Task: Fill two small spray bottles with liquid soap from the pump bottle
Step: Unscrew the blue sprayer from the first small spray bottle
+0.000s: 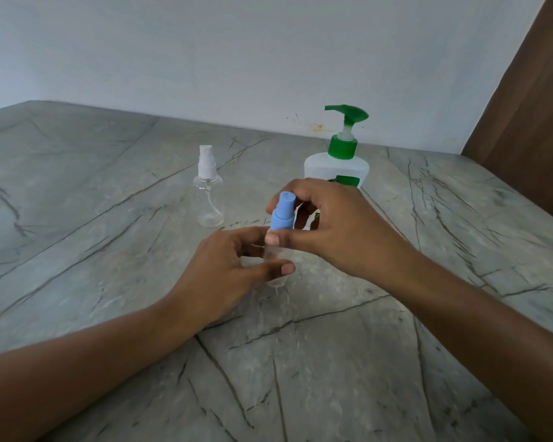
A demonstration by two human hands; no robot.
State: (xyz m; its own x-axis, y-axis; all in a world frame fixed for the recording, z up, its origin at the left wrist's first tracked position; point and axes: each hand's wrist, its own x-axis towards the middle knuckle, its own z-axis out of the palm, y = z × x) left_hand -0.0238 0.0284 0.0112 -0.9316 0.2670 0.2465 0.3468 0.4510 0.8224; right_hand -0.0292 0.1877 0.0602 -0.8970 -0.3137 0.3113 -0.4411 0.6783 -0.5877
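A small clear spray bottle with a blue spray top (281, 215) stands upright on the marble table (109, 282) in the middle. My left hand (227, 269) grips its clear body from the left. My right hand (329, 224) pinches the blue top from the right, thumb at the collar. A second clear spray bottle with a white top (207, 189) stands alone farther back on the left. The white pump bottle with a green pump (340, 154) stands behind my right hand, its lower half hidden.
A pale wall runs along the table's far edge. A brown wooden panel (530, 129) rises at the right corner.
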